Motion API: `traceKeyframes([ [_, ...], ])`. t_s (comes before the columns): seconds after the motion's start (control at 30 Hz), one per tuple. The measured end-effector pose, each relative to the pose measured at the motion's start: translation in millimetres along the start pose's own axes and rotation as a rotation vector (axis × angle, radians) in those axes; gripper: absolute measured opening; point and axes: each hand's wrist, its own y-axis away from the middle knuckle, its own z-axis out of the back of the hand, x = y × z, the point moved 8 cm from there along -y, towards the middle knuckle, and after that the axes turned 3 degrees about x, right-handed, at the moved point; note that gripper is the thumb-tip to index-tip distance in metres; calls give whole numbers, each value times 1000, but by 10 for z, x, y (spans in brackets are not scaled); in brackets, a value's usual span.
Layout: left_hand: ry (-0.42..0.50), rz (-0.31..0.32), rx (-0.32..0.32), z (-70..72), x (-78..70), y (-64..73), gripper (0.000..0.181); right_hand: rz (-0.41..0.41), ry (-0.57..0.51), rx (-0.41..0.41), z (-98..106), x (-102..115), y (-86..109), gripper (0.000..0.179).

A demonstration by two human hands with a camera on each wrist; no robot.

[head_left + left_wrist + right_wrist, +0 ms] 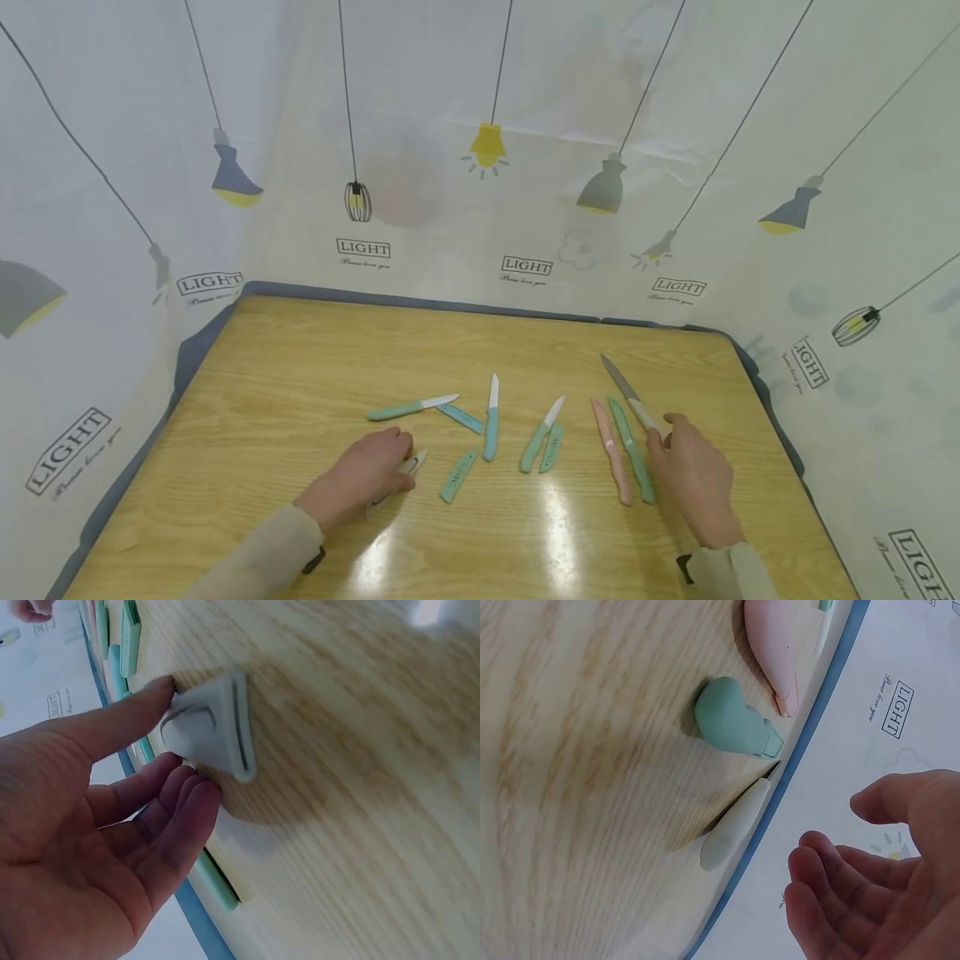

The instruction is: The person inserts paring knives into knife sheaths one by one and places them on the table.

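Note:
In the head view my left hand [365, 471] pinches a white knife sheath [415, 463] just above the table. The left wrist view shows the sheath's [206, 726] slotted end facing away from the palm, with thumb and fingertips at its other end. My right hand [696, 479] is beside the white-handled knife [628, 392], which lies with its bare blade pointing to the back. In the right wrist view the thumb and loosely bent fingers stand apart, with nothing between them, clear of the white handle [735, 829].
A pink knife [613, 454] and a green knife [632, 450] lie sheathed left of my right hand. Bare green knives [395, 411] [534, 448] and a blue knife [491, 429] lie mid-table, near a blue sheath [461, 418] and green sheaths [459, 477] [551, 450].

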Motion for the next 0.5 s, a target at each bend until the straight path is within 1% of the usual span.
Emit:
traceKeyframes([
  [0.1, 9, -24, -16, 24, -11, 17, 26, -4, 3, -4, -6, -9, 3, 52],
  [0.17, 9, -25, -15, 28, -15, 18, 23, -10, 5, -5, -14, -17, 4, 53],
  [0.27, 10, -15, -6, 31, -24, 13, 20, -14, 4, -14, -23, -23, 4, 53],
  [0.5, 29, 34, 14, 9, -9, -20, 18, 4, 2, -51, -16, -9, -2, 53],
])
